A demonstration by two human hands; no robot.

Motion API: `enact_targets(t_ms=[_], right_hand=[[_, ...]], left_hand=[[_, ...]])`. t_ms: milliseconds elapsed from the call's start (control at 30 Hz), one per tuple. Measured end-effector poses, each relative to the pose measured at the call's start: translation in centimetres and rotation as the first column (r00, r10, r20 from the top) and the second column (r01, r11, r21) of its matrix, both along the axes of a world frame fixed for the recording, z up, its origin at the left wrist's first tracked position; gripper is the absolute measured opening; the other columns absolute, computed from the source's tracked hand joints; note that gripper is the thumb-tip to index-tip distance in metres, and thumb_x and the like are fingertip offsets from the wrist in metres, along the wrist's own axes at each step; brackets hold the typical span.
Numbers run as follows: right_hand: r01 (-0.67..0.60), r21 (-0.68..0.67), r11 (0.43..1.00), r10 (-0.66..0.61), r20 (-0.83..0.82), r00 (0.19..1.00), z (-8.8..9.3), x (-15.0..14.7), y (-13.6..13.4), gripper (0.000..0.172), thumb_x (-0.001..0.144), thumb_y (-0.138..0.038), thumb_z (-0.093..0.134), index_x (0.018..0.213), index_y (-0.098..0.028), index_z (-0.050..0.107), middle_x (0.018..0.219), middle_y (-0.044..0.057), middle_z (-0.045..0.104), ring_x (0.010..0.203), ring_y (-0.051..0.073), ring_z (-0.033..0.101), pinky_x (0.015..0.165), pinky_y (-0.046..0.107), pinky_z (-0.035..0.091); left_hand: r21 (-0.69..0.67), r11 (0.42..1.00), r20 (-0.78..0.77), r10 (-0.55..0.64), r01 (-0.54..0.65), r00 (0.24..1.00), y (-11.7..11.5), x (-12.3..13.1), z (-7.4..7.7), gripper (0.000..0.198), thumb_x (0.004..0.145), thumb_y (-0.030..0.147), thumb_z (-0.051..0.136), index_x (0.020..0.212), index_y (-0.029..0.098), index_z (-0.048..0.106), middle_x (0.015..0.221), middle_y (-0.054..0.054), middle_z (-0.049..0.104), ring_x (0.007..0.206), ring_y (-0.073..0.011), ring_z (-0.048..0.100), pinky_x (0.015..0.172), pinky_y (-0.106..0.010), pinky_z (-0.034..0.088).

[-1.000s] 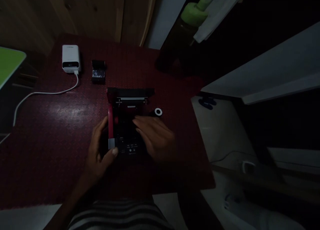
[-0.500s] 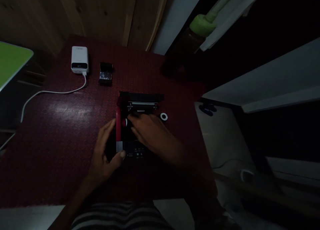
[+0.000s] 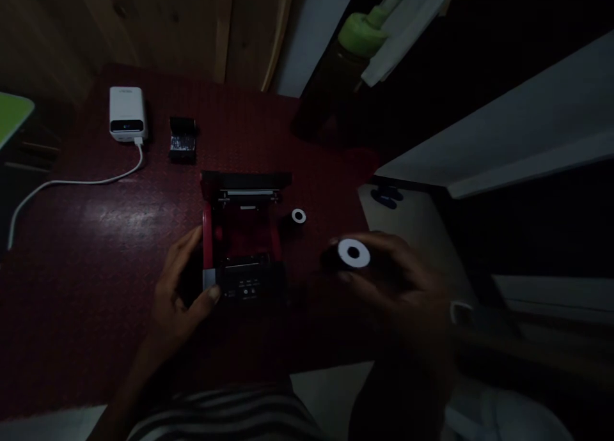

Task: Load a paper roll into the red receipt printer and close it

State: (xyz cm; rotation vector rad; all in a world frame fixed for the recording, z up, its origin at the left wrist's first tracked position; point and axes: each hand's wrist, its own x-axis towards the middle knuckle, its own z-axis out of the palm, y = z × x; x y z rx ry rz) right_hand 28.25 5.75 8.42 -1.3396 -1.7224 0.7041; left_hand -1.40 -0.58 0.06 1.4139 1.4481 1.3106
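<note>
A small black receipt printer (image 3: 244,281) stands open on the table, its lid raised at the back and its red-lined compartment (image 3: 242,233) showing. My left hand (image 3: 180,287) grips the printer's left side, with the thumb at the grey corner. Off to the right of the printer, my right hand (image 3: 388,281) holds a small black roll with a white core (image 3: 354,254) in the air. A similar, smaller roll (image 3: 298,216) stands on the table beside the printer.
A white power bank (image 3: 126,112) with a white cable (image 3: 71,182) and a small dark box (image 3: 182,140) lie on the dark red table (image 3: 96,249). A green-capped bottle (image 3: 355,57) stands in shadow at the back right, beyond the table's edge.
My right hand has moved right, off the printer, with the roll in it. The red compartment now shows. My left hand stays on the printer.
</note>
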Motion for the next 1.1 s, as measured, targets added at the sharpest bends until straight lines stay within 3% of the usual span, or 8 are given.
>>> enact_targets(t_ms=[100,267,400,567,700,867,967,1100], right_hand=[[0.1,-0.137,0.985,-0.115,-0.102,0.988,-3.0,1.7,-1.0,0.029,0.087,-0.024,0.086,0.116,-0.028,0.082,0.111,0.004,0.089,0.103,0.025,0.087,0.09,0.038,0.071],[-0.014,-0.249,0.968,-0.033,-0.184,0.982,-9.3,-0.1,-1.5,0.031,0.088,-0.023,0.078,0.118,-0.026,0.081,0.118,0.007,0.09,0.108,0.025,0.087,0.097,0.04,0.071],[-0.038,-0.242,0.97,-0.01,-0.196,0.981,-11.9,-0.8,-1.5,0.037,0.086,-0.023,0.076,0.122,-0.027,0.082,0.122,0.007,0.09,0.113,0.025,0.087,0.104,0.045,0.069],[-0.128,-0.325,0.937,0.055,-0.225,0.973,-9.5,1.7,-2.0,0.06,0.084,-0.025,0.087,0.143,-0.028,0.077,0.143,0.011,0.083,0.121,0.026,0.084,0.105,0.045,0.069],[-0.058,-0.351,0.935,-0.02,-0.215,0.976,-6.9,3.1,-0.1,0.041,0.095,-0.036,0.084,0.135,-0.03,0.081,0.142,0.01,0.083,0.108,0.024,0.085,0.095,0.042,0.071],[0.047,-0.202,0.978,-0.07,-0.104,0.992,-9.7,0.6,5.9,0.05,0.082,-0.029,0.087,0.131,-0.024,0.079,0.14,0.013,0.083,0.111,0.027,0.082,0.103,0.051,0.067],[0.025,-0.17,0.985,-0.043,-0.1,0.994,-11.5,-1.4,8.0,0.038,0.081,-0.026,0.083,0.118,-0.022,0.081,0.126,0.01,0.087,0.116,0.029,0.081,0.11,0.055,0.062],[0.031,-0.128,0.991,-0.044,-0.1,0.994,-8.3,-1.2,6.6,0.027,0.086,-0.027,0.079,0.113,-0.025,0.079,0.119,0.006,0.087,0.114,0.028,0.081,0.108,0.053,0.062]], left_hand=[[-0.042,0.999,0.009,0.013,-0.013,1.0,0.0,-0.1,0.5,0.07,0.104,0.05,0.077,0.17,0.044,0.056,0.173,-0.003,0.056,0.165,-0.0386,0.047,0.135,-0.06,0.041],[-0.093,0.995,0.026,0.046,-0.044,0.999,-0.2,-0.1,0.5,0.072,0.102,0.053,0.077,0.169,0.041,0.058,0.176,-0.002,0.055,0.168,-0.0403,0.044,0.139,-0.06,0.035],[-0.118,0.992,0.052,0.045,-0.038,0.998,-0.3,0.0,0.3,0.07,0.103,0.053,0.076,0.17,0.045,0.056,0.177,0.001,0.054,0.17,-0.0398,0.041,0.14,-0.056,0.036],[-0.131,0.99,0.115,0.06,-0.045,0.992,-0.4,0.4,0.5,0.071,0.102,0.051,0.076,0.17,0.046,0.056,0.176,0.003,0.054,0.169,-0.0387,0.042,0.139,-0.052,0.037],[-0.114,0.992,0.094,0.061,-0.05,0.994,-0.3,0.5,0.5,0.072,0.101,0.054,0.077,0.169,0.044,0.058,0.176,0.001,0.056,0.168,-0.0396,0.043,0.138,-0.053,0.038],[-0.11,0.992,0.068,0.068,-0.06,0.995,-0.3,0.3,0.0,0.075,0.101,0.056,0.076,0.17,0.037,0.056,0.177,-0.004,0.054,0.169,-0.0411,0.043,0.138,-0.056,0.038],[-0.086,0.994,0.062,0.066,-0.06,0.996,-0.4,0.3,-0.3,0.073,0.103,0.055,0.076,0.171,0.037,0.056,0.176,-0.005,0.055,0.168,-0.0407,0.044,0.137,-0.057,0.039],[-0.03,0.999,0.05,0.042,-0.041,0.998,-0.3,0.2,-0.7,0.073,0.104,0.054,0.076,0.172,0.04,0.054,0.175,-0.004,0.057,0.165,-0.0392,0.048,0.135,-0.057,0.042]])
